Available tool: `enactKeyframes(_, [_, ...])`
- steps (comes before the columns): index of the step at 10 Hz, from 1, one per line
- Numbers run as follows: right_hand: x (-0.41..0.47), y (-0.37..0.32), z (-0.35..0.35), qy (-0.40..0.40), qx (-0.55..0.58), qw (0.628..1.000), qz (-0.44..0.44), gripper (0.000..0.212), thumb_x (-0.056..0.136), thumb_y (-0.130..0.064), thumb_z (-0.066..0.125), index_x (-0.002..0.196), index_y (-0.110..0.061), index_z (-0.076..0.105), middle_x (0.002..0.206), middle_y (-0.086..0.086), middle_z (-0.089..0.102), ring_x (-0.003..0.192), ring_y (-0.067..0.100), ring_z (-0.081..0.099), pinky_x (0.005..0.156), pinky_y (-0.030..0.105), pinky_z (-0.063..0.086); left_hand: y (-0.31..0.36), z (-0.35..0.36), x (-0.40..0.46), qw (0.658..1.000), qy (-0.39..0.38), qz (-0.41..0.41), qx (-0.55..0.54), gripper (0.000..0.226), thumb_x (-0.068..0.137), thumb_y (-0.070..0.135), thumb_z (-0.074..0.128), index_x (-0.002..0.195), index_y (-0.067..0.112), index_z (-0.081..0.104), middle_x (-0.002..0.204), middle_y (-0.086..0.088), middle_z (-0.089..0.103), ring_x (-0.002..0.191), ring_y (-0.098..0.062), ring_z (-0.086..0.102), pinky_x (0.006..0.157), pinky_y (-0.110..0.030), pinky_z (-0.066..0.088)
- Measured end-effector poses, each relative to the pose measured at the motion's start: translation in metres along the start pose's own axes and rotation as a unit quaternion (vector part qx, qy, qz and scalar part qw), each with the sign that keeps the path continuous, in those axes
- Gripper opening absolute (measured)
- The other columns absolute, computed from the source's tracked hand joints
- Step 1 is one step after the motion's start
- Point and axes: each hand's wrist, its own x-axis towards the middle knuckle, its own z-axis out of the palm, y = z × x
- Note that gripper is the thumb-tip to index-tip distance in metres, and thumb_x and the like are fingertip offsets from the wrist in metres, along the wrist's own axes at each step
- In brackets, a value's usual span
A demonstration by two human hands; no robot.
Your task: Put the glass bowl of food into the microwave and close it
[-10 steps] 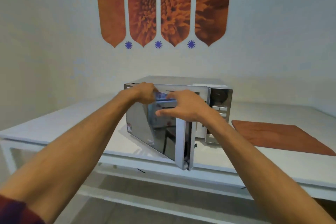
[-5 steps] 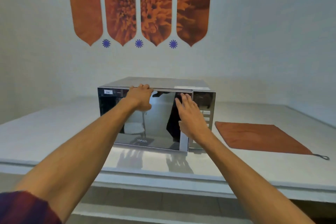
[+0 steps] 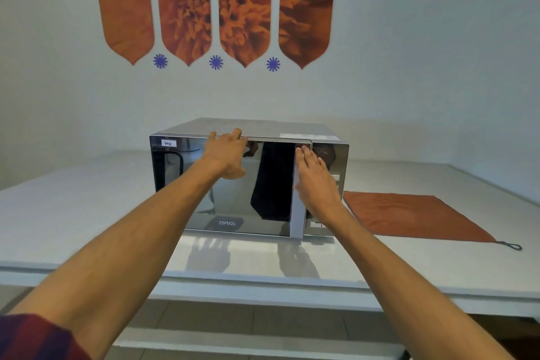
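Note:
A silver microwave (image 3: 187, 184) with a mirrored door stands on the white table (image 3: 87, 213). Its door lies flat against the body. My left hand (image 3: 226, 156) rests flat on the door's upper middle, fingers curled over the top edge. My right hand (image 3: 317, 181) presses with spread fingers on the door's right strip, beside the control panel (image 3: 336, 161). Neither hand holds anything. The glass bowl of food is not visible; the mirrored door hides the inside.
An orange cloth mat (image 3: 409, 216) with a small loop lies on the table right of the microwave. Orange flower panels (image 3: 216, 6) hang on the wall behind. The table's front edge runs across below my forearms.
One second ago the door stood half open with both hands on it. It has swung shut, and both hands now lie flat against it.

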Motion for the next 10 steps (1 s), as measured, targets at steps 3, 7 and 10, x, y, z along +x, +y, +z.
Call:
enactKeyframes(3, [0.003, -0.005, -0.001, 0.004, -0.025, 1.000, 0.018, 0.077, 0.092, 0.000, 0.060, 0.153, -0.006, 0.015, 0.161, 0.015, 0.022, 0.147, 0.028, 0.025, 0.120, 0.036, 0.017, -0.007, 0.013, 0.003, 1.000, 0.009, 0.013, -0.002, 0.085, 0.077, 0.043, 0.068, 0.147, 0.013, 0.031, 0.151, -0.008, 0.029, 0.141, -0.030, 0.032, 0.120, -0.056, 0.010])
enactKeyframes(7, [0.006, -0.006, 0.003, -0.001, -0.044, 0.998, 0.032, 0.078, 0.093, -0.008, 0.063, 0.154, -0.008, 0.015, 0.161, 0.012, 0.023, 0.147, 0.028, 0.025, 0.120, 0.038, 0.019, -0.006, 0.019, 0.005, 1.000, 0.020, 0.016, 0.015, 0.092, 0.078, 0.039, 0.069, 0.151, 0.010, 0.021, 0.155, -0.010, 0.022, 0.145, -0.030, 0.024, 0.121, -0.056, 0.006])
enactKeyframes(10, [0.007, 0.017, -0.022, -0.044, -0.005, 0.999, 0.024, 0.089, 0.093, -0.058, 0.048, 0.155, -0.025, -0.006, 0.165, -0.001, -0.006, 0.152, 0.021, -0.006, 0.119, 0.052, -0.002, -0.002, 0.010, 0.005, 0.980, 0.104, -0.037, -0.169, 0.076, 0.087, 0.042, 0.054, 0.153, 0.019, 0.023, 0.161, -0.011, 0.023, 0.147, -0.029, 0.023, 0.122, -0.053, 0.009])
